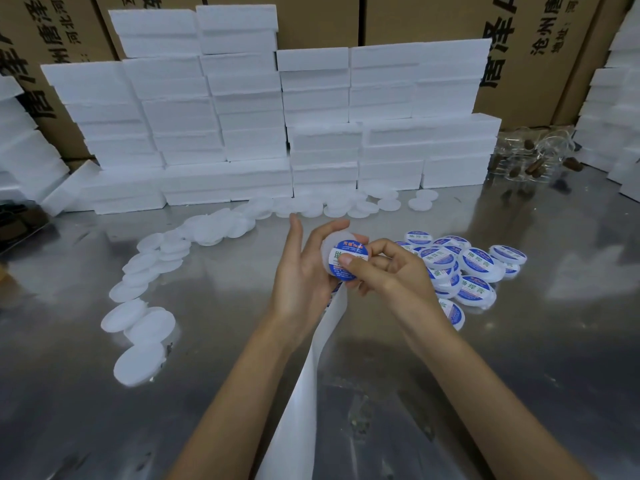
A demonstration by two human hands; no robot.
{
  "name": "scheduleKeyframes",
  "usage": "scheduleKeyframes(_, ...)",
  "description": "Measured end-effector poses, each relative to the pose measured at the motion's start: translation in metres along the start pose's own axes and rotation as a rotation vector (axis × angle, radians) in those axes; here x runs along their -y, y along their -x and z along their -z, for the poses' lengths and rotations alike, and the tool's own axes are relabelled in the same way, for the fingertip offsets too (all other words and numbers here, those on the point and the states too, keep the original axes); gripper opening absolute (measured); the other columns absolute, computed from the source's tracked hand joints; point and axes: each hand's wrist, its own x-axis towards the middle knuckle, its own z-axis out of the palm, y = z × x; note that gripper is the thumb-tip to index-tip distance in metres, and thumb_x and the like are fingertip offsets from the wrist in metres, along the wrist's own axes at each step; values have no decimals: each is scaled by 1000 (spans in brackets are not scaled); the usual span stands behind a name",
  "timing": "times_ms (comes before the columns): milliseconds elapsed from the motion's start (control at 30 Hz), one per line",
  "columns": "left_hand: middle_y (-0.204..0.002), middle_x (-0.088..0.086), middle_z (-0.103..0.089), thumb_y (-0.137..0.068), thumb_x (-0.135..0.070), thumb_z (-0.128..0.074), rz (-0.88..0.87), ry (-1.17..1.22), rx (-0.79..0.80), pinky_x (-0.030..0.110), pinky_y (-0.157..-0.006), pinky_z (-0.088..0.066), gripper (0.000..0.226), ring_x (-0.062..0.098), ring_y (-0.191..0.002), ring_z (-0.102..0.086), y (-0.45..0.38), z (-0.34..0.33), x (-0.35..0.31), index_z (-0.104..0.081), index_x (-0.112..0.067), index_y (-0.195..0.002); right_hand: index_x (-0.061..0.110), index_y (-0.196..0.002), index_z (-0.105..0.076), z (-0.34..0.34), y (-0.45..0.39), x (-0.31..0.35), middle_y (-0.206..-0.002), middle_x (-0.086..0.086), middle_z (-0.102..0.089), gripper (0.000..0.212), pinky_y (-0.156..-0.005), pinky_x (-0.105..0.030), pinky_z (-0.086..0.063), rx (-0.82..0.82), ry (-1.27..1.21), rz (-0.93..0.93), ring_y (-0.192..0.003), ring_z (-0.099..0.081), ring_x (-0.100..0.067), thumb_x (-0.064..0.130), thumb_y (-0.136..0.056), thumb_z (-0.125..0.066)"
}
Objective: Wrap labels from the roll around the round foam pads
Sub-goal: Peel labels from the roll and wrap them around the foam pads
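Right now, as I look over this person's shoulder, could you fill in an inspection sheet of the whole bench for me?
Surface: shiny metal table, reflective, marked with smudges.
Job's things: one foam pad held up, with a blue label on its face; white label strip trailing down from the hands; plain pads in a curved row on the left; labelled pads heaped on the right.
Clutter: clear bottles with brown stoppers at the far right.
Grippers: left hand holds the pad; right hand presses its thumb on the label.
Cables: nothing seen.
Surroundings: stacked white foam blocks, cardboard boxes behind.
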Motion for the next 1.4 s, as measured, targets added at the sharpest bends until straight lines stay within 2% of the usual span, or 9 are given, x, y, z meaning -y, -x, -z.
scheduleKeyframes(167, -116, 15, -65, -87, -65, -31, -26, -48, 12, 28, -80, -55, 74, 28, -105, -62, -1, -5, 3, -59, -7, -124, 1, -87, -61, 1, -1, 0, -64, 1, -71, 23, -54, -15, -48, -36, 30, -10, -51, -60, -7, 16, -82, -78)
scheduleKeyframes(467, -107, 5, -69, -85, -60, -34, -70, -263, -18, 20, -73, -51, 65, 20, -96, -65, 0, -7, 9, -61, -11, -119, 4, -89, -62, 2, 0, -1, -65, -4, -72, 32, -54, -16, -47, -99, 187, -17, -55, -65, -7, 29, -80, -80)
scheduleKeyframes(600, -104, 8, -69, -86, -55, -37, -92, -243, -32, 19, -70, -53, 61, 16, -90, -68, 1, -9, 9, -61, -8, -117, 22, -84, -65, 3, -1, -5, -65, 4, -73, 31, -74, -39, -58, -137, 358, -1, -64, -69, -8, 48, -74, -79)
scheduleKeyframes(667, -107, 13, -67, -87, -53, -38, -87, -184, -54, 23, -77, -55, 60, 21, -97, -66, 2, -10, 8, -59, -6, -118, 28, -85, -63, 3, -2, -10, -67, 9, -71, 39, -73, -42, -58, -180, 451, 14, -68, -69, -7, 61, -69, -75)
scheduleKeyframes(800, -116, 23, -62, -91, -50, -38, -72, -15, -65, 38, -97, -51, 60, 36, -118, -62, 5, -13, 3, -54, -4, -125, 34, -88, -45, 4, -1, -15, -67, 13, -62, 63, -59, -27, -45, -267, 650, 59, -67, -59, 7, 86, -57, -60)
scheduleKeyframes(933, -122, 27, -58, -98, -51, -37, 13, 164, -32, 47, -110, -40, 54, 36, -118, -56, 7, -17, 7, -56, -6, -121, 42, -71, -48, 0, 3, -20, -67, 24, -59, 54, -50, -24, -33, -243, 788, 211, -65, -56, 3, 95, -64, -43)
scheduleKeyframes(1067, -132, 28, -57, -102, -52, -34, 52, 261, 38, 46, -112, -37, 52, 36, -118, -55, 8, -17, 7, -56, -8, -120, 48, -68, -41, -3, 4, -20, -69, 38, -53, 37, -47, -19, -25, -290, 831, 337, -64, -53, 11, 81, -84, -38)
scheduleKeyframes(1233, -134, 25, -59, -98, -33, -42, 40, 244, 94, 39, -105, -44, 38, 30, -118, -61, 6, -19, 6, -55, -7, -123, 35, -57, -29, 2, -2, -25, -43, 6, -37, 47, -48, -27, -22, -355, 821, 413, -45, -44, -13, 55, -99, -32)
scheduleKeyframes(1400, -113, 2, -72, -95, 2, -56, -175, -440, -5, 27, -78, -56, 38, 16, -95, -68, 7, -13, 10, -63, -20, -125, 34, -62, -38, 11, -8, -27, -49, 10, -42, 44, -55, -31, -30, -365, 751, 350, -52, -47, -17, 37, -105, -39)
